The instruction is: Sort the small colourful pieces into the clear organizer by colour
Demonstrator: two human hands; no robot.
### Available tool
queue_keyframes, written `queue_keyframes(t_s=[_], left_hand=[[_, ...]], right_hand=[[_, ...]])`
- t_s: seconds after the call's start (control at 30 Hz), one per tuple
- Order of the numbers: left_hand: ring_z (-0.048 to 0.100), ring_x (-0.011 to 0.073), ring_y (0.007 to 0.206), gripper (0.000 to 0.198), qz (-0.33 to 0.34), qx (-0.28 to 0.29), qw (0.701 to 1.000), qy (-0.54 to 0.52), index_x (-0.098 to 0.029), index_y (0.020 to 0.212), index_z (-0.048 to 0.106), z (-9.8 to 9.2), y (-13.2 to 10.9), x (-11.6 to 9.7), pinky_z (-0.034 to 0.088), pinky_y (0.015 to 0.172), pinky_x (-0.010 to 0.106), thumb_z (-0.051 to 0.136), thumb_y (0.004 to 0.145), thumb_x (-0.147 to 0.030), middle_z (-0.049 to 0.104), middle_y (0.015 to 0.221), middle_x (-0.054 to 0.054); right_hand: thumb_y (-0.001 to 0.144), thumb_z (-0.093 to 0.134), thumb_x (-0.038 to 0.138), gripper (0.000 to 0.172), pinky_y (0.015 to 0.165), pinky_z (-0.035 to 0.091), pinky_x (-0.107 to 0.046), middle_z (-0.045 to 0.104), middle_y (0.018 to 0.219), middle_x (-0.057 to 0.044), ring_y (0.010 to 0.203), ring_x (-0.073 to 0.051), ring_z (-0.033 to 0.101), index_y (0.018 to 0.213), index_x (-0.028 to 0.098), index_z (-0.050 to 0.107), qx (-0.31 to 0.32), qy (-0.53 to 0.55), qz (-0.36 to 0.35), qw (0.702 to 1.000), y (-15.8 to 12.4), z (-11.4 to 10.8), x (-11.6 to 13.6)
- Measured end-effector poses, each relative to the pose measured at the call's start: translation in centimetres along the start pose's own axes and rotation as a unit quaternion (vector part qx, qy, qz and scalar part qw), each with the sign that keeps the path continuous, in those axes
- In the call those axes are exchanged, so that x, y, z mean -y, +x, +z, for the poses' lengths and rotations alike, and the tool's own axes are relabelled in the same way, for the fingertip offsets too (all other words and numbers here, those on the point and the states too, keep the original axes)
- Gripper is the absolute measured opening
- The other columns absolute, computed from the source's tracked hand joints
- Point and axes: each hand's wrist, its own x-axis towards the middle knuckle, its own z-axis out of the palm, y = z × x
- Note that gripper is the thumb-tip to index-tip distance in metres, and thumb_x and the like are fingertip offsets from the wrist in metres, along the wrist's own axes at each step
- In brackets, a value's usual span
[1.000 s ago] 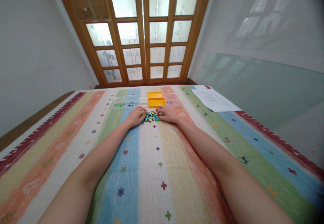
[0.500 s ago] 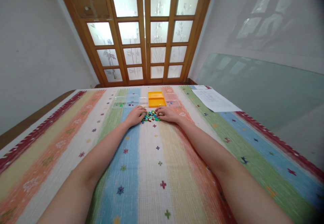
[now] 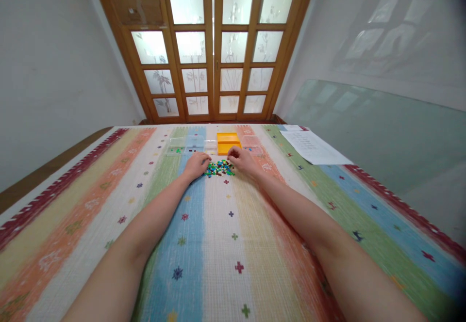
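A small heap of tiny green, blue, brown and yellow pieces lies on the striped tablecloth between my hands. My left hand rests at the heap's left edge, fingers curled together, and its fingertips touch or almost touch the pieces. My right hand is at the heap's upper right, thumb and index finger pinched just in front of the orange box. Whatever either hand holds is too small to make out. The orange box stands open behind the heap, its lid tilted back.
Left of the orange box are clear plastic boxes, with a few green pieces in one and dark pieces in another. A further clear box on the right holds some blue pieces. A written sheet of paper lies at the table's right side.
My right hand has lifted away from the heap and moved slightly up toward the orange box, its fingers now pinched. The left hand stays at the heap. The view has shifted slightly.
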Motion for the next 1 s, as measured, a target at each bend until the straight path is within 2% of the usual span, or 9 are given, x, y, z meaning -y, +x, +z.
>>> queue_keyframes(t_s=[0.17, 0.37, 0.6, 0.8, 1.0], left_hand=[[0.066, 0.0265, 0.110, 0.026, -0.010, -0.002, 1.000, 0.005, -0.022, 0.102, 0.080, 0.4, -0.1, 0.2, 0.049, 0.104, 0.041, 0.054, 0.099, -0.023, 0.078, 0.111, 0.008], [0.067, 0.0269, 0.107, 0.027, -0.026, 0.014, 0.999, 0.021, -0.022, 0.104, 0.080, 0.5, 0.0, 0.4, 0.049, 0.101, 0.040, 0.054, 0.099, -0.025, 0.078, 0.110, 0.009], [0.067, 0.0265, 0.107, 0.029, -0.065, 0.007, 0.997, 0.034, -0.022, 0.104, 0.081, 0.4, 0.0, 0.4, 0.049, 0.099, 0.038, 0.052, 0.100, -0.025, 0.079, 0.110, 0.009], [0.067, 0.0263, 0.105, 0.029, -0.084, -0.006, 0.996, 0.040, -0.022, 0.100, 0.080, 0.4, 0.0, 0.6, 0.049, 0.096, 0.037, 0.051, 0.100, -0.025, 0.079, 0.107, 0.008], [0.068, 0.0253, 0.106, 0.029, -0.086, 0.001, 0.996, 0.039, -0.023, 0.101, 0.080, 0.3, 0.0, 0.6, 0.050, 0.097, 0.036, 0.051, 0.099, -0.025, 0.079, 0.108, 0.007]], right_hand=[[0.088, 0.058, 0.020, 0.017, 0.075, 0.049, -0.027, 0.076, 0.091, -0.003, 0.082, -0.017, 0.067, 0.094, 0.019, 0.074, 0.018, -0.027, -0.011, 0.999, 1.8, 1.1, -0.3], [0.090, 0.060, 0.012, 0.024, 0.089, 0.055, -0.032, 0.080, 0.104, -0.006, 0.096, -0.021, 0.072, 0.102, 0.020, 0.079, -0.012, -0.071, 0.000, 0.997, 4.5, 2.7, 0.2], [0.092, 0.062, 0.013, 0.020, 0.091, 0.054, -0.034, 0.080, 0.101, -0.006, 0.094, -0.022, 0.071, 0.099, 0.020, 0.079, -0.027, -0.110, 0.005, 0.993, 6.6, 4.9, 0.4], [0.094, 0.062, 0.015, 0.018, 0.092, 0.053, -0.034, 0.079, 0.103, -0.006, 0.096, -0.023, 0.070, 0.101, 0.020, 0.077, -0.041, -0.123, 0.022, 0.991, 7.2, 5.4, 0.0], [0.098, 0.061, 0.021, 0.021, 0.096, 0.054, -0.035, 0.079, 0.113, -0.007, 0.103, -0.024, 0.072, 0.110, 0.022, 0.078, -0.047, -0.118, 0.023, 0.992, 7.7, 5.6, -0.9]])
